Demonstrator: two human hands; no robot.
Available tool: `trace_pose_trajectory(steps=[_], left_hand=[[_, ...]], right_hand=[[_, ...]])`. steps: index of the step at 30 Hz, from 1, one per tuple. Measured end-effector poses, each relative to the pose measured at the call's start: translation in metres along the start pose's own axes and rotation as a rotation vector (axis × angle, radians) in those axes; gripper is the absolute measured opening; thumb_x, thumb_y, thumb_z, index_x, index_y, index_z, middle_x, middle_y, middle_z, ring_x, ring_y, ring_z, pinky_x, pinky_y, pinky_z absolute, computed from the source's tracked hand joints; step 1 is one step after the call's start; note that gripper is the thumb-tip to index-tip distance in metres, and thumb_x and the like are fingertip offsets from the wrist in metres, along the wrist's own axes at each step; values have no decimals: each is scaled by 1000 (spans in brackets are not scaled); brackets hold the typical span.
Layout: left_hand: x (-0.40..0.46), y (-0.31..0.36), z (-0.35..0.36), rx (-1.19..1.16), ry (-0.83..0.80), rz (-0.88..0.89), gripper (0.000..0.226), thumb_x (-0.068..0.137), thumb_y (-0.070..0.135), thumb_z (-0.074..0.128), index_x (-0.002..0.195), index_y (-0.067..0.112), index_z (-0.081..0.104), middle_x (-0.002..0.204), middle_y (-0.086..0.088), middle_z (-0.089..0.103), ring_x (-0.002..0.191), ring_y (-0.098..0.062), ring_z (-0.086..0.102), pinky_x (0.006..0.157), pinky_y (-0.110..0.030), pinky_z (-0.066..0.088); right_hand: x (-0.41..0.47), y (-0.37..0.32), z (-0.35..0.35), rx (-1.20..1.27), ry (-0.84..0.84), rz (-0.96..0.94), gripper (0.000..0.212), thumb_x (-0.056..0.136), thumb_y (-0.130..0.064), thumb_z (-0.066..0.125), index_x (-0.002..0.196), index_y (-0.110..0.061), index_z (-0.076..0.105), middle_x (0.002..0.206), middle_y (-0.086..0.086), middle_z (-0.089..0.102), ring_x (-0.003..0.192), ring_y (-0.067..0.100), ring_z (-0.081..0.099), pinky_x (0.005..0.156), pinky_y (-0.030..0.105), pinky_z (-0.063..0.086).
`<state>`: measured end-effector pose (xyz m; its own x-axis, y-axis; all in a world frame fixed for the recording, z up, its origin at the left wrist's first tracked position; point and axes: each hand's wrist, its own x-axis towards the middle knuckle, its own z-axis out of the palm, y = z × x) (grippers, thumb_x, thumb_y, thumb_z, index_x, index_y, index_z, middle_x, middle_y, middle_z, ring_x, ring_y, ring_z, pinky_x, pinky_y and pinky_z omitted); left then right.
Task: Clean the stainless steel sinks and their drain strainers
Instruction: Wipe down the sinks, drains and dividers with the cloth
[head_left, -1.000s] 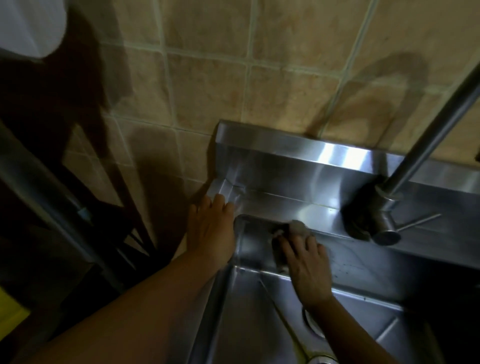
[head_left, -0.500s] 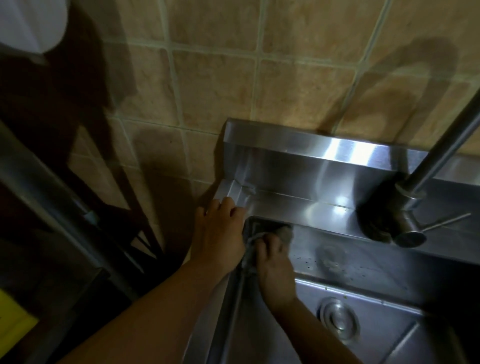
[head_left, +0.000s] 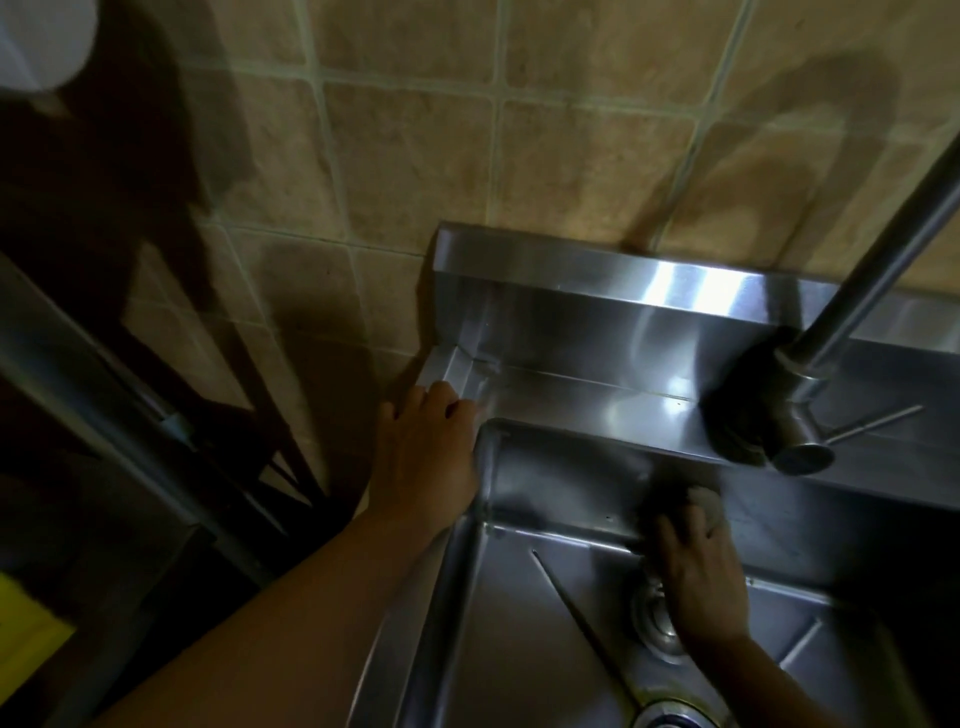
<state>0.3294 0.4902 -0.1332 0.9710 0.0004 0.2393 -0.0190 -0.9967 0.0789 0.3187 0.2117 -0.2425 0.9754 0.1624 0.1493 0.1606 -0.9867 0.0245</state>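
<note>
Head view showed the right hand pressing a scouring pad against the rear inner wall of the stainless steel sink, fingers curled over it. Judged stage: wall scrubbing under way; the drain strainer, directly below that grip, appeared untreated. Left hand rested flat on the rim beside the tiled wall. Lighting was dim.

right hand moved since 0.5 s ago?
Yes. The right hand with its scrubber slid right along the sink's back wall, from the left corner to below the faucet.
</note>
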Motion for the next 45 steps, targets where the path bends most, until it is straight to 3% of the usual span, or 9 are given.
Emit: trace_pose_trajectory(steps=[12, 18, 23, 28, 32, 35, 38, 43, 45], left_hand=[[1, 1, 4, -26, 28, -15, 38, 82, 29, 57, 119, 29, 48, 120, 2, 45, 113, -21, 41, 88, -37, 30], [0, 2, 0, -19, -7, -25, 38, 85, 31, 54, 121, 30, 46, 124, 3, 43, 115, -19, 40, 92, -36, 29], [1, 2, -4, -21, -30, -39, 39, 84, 30, 56, 121, 29, 46, 125, 3, 43, 115, -19, 40, 93, -36, 29], [0, 3, -4, -39, -21, -39, 38, 83, 25, 55, 119, 28, 48, 123, 2, 44, 116, -20, 39, 92, -37, 29], [2, 1, -3, -68, -5, -41, 40, 82, 32, 59, 121, 29, 49, 121, 3, 44, 115, -20, 39, 91, -37, 29], [2, 1, -1, -71, 15, -28, 37, 82, 30, 58, 119, 28, 52, 118, 3, 46, 112, -20, 41, 86, -36, 28], [2, 0, 0, -60, 48, -31, 26, 85, 27, 54, 111, 27, 54, 113, 3, 47, 109, -21, 43, 83, -36, 28], [2, 1, -1, -70, 23, -28, 31, 82, 30, 58, 112, 28, 51, 116, 3, 46, 110, -19, 42, 89, -37, 31], [2, 2, 0, -62, 11, -27, 33, 82, 30, 59, 114, 27, 51, 118, 3, 46, 111, -19, 42, 91, -37, 32]], right_hand=[[47, -161, 29, 427, -49, -225, 35, 103, -28, 31, 131, -13, 45, 133, 13, 46, 111, 26, 53, 84, 27, 42], [37, -90, 17, 95, -115, -395, 44, 65, -22, 86, 103, -4, 73, 115, 19, 66, 106, 36, 65, 86, 34, 54], [8, -23, 18, 48, -179, -153, 56, 30, -3, 94, 84, -5, 77, 99, 19, 68, 71, 37, 68, 46, 32, 53], [11, -48, 22, -4, -251, -7, 37, 81, -9, 68, 117, -5, 61, 129, 22, 50, 109, 41, 57, 65, 34, 53], [27, -108, 25, 98, -240, -209, 45, 41, -12, 94, 79, -5, 71, 82, 20, 65, 64, 40, 67, 40, 27, 47], [41, -153, 37, 200, -293, -271, 37, 90, -24, 63, 123, -7, 57, 134, 22, 49, 104, 32, 63, 70, 29, 52], [47, -156, 54, 156, -345, -363, 42, 104, -25, 30, 143, -11, 36, 152, 9, 30, 124, 27, 48, 94, 34, 45], [31, -112, 40, 192, -244, -395, 49, 61, -32, 89, 103, -12, 74, 111, 9, 69, 79, 23, 71, 59, 24, 52], [20, -90, 45, 162, -334, -269, 51, 83, -41, 68, 128, -18, 58, 132, 5, 54, 100, 21, 65, 74, 26, 50]])
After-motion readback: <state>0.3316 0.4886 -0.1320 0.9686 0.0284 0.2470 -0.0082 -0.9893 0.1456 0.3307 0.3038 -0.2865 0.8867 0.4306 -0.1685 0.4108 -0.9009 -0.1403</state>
